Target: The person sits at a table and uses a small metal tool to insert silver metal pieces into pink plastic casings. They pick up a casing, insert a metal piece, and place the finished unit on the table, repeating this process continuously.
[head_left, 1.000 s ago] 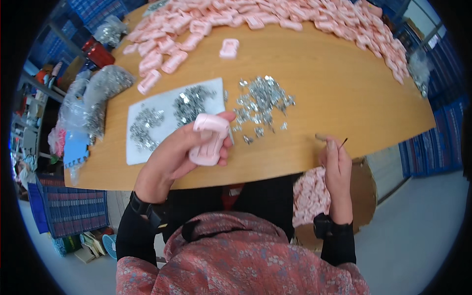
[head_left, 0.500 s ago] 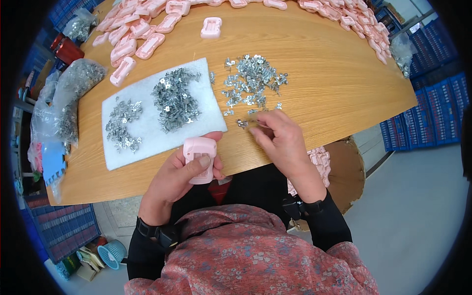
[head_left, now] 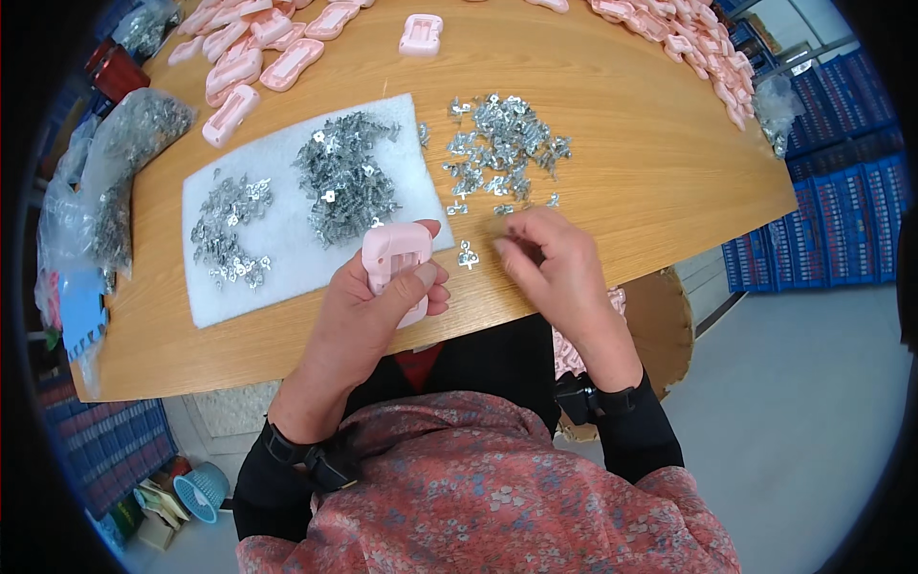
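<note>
My left hand (head_left: 368,306) is closed around a pink plastic casing (head_left: 387,251) with slotted recesses, its thumb pressed on the face. The casing is tilted above the near edge of a white foam pad (head_left: 277,297). To its right, my right hand (head_left: 555,263) hovers low over the table with thumb and forefinger curled together; the fingertips are blurred, and whatever they may hold is hidden. A single small silvery metal contact piece (head_left: 468,254) lies just left of those fingertips. Beyond that hand is a loose pile of similar metal pieces (head_left: 507,139).
Two heaps of metal pieces, one larger (head_left: 344,182) and one smaller (head_left: 229,230), lie on the pad. Pink casings (head_left: 234,72) are piled at the far left and far right; one casing (head_left: 421,35) lies alone. Clear bags of metal parts (head_left: 129,163) line the left edge.
My left hand has brought the pink casing a little upward and to the right. My right fingertips have drawn away from the single metal piece, which now lies apart from them.
</note>
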Demonstrator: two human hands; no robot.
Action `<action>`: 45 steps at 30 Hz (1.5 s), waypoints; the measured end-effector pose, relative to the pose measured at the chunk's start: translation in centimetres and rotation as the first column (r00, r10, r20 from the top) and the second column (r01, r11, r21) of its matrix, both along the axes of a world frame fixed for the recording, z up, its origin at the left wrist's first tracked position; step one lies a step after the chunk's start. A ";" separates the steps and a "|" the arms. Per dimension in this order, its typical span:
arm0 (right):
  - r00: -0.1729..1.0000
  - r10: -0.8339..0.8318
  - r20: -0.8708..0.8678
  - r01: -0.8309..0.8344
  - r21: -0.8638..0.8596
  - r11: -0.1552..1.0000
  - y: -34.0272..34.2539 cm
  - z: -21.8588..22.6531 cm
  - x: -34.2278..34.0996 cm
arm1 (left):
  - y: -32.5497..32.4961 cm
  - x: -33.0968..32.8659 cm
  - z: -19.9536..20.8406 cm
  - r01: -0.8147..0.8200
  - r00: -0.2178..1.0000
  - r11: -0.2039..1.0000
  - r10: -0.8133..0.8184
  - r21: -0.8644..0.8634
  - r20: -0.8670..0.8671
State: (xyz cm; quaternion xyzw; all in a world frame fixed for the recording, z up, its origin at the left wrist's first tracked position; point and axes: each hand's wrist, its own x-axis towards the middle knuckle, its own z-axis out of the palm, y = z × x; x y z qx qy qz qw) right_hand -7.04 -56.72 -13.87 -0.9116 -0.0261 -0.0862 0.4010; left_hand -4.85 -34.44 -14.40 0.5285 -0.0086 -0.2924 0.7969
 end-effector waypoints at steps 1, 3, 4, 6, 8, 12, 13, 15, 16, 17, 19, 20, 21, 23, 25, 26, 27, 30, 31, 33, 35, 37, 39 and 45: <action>1.000 0.024 0.001 -0.023 -0.048 0.999 0.4 0.2 -0.3 | 0.2 -0.1 -0.3 -0.001 1.000 1.000 0.001 0.003 -0.012; 0.998 0.062 0.004 -0.061 -0.149 0.987 1.2 0.4 -0.6 | 0.2 -0.2 -0.4 -0.007 1.000 1.000 0.007 0.004 -0.018; 0.997 0.074 0.030 -0.068 -0.168 0.983 1.4 0.3 -0.6 | 0.2 -0.3 -0.4 -0.015 1.000 1.000 0.015 0.004 -0.015; 0.991 0.103 0.085 -0.084 -0.205 0.975 1.6 -0.3 -0.3 | 0.1 -0.4 -0.4 -0.024 1.000 1.000 0.024 0.011 -0.011; 0.992 0.090 0.093 -0.075 -0.160 0.984 1.2 -0.6 0.1 | -0.1 -0.5 -0.3 -0.023 1.000 0.999 0.023 0.022 -0.011; 0.998 0.006 0.067 0.001 -0.110 0.994 0.2 -0.5 0.8 | -0.1 -0.6 0.1 -0.021 1.000 0.999 0.022 0.039 -0.008; 0.997 0.012 0.083 -0.004 -0.090 0.996 0.0 -0.5 0.9 | 0.0 -0.5 0.1 -0.011 1.000 0.999 0.012 0.046 -0.005; 0.992 0.066 0.107 -0.055 -0.100 0.993 0.1 -0.5 0.9 | -0.1 -0.5 0.1 0.001 1.000 0.998 -0.001 0.058 0.004; 0.988 0.093 0.120 -0.081 -0.105 0.991 0.1 -0.4 0.8 | -0.3 -0.6 0.0 0.001 1.000 0.998 -0.002 0.063 0.013; 0.988 0.122 0.094 -0.106 -0.158 0.982 0.3 -0.2 0.8 | -0.5 -0.6 0.0 0.002 1.000 0.998 -0.004 0.068 0.021; 0.984 0.174 0.039 -0.158 -0.261 0.952 0.6 0.0 0.8 | -0.7 -0.5 0.0 0.005 1.000 0.998 -0.006 0.066 0.025; 0.984 0.178 0.026 -0.165 -0.266 0.950 0.5 0.1 0.9 | -0.8 -0.5 0.0 0.005 1.000 0.998 -0.006 0.066 0.028; 0.983 0.181 0.012 -0.171 -0.270 0.948 0.5 0.1 1.1 | -0.8 -0.5 0.1 0.019 0.999 0.997 -0.021 0.074 0.032; 0.985 0.170 0.006 -0.161 -0.283 0.945 0.4 0.0 1.2 | -0.9 -0.4 0.3 0.045 0.998 0.995 -0.049 0.089 0.040; 0.990 0.140 0.022 -0.127 -0.301 0.945 0.3 -0.2 1.2 | -0.8 -0.4 0.2 0.047 0.998 0.992 -0.052 0.115 0.043; 0.992 0.122 0.028 -0.107 -0.314 0.943 0.2 -0.2 1.2 | -0.8 -0.4 0.1 0.049 0.998 0.991 -0.054 0.127 0.044; 0.994 0.103 0.033 -0.087 -0.327 0.941 0.0 -0.2 1.2 | -0.9 -0.4 0.2 0.048 0.998 0.990 -0.054 0.132 0.045; 0.992 0.110 0.068 -0.088 -0.269 0.959 0.0 -0.1 1.1 | -0.9 -0.3 0.2 0.052 0.997 0.988 -0.059 0.143 0.044; 0.989 0.123 0.083 -0.100 -0.233 0.967 0.1 -0.1 1.1 | -0.8 -0.3 0.2 0.058 0.997 0.988 -0.065 0.143 0.044; 0.986 0.162 0.029 -0.153 -0.199 0.968 0.7 0.3 1.0 | -0.8 -0.1 0.1 0.070 0.996 0.987 -0.076 0.143 0.039; 0.982 0.190 0.001 -0.187 -0.182 0.965 0.8 0.3 1.1 | -0.8 0.0 0.0 0.080 0.996 0.988 -0.085 0.134 0.029; 0.979 0.205 -0.002 -0.202 -0.182 0.962 0.7 -0.2 1.4 | -0.9 0.2 0.2 0.087 0.996 0.986 -0.089 0.142 0.007; 0.980 0.201 0.015 -0.198 -0.118 0.973 0.2 -0.5 1.7 | -0.8 0.1 0.3 0.074 0.997 0.986 -0.074 0.150 -0.010; 0.986 0.125 -0.111 -0.088 0.292 0.952 -0.3 0.0 1.3 | -1.3 0.0 0.8 0.024 1.000 0.991 -0.024 0.132 0.003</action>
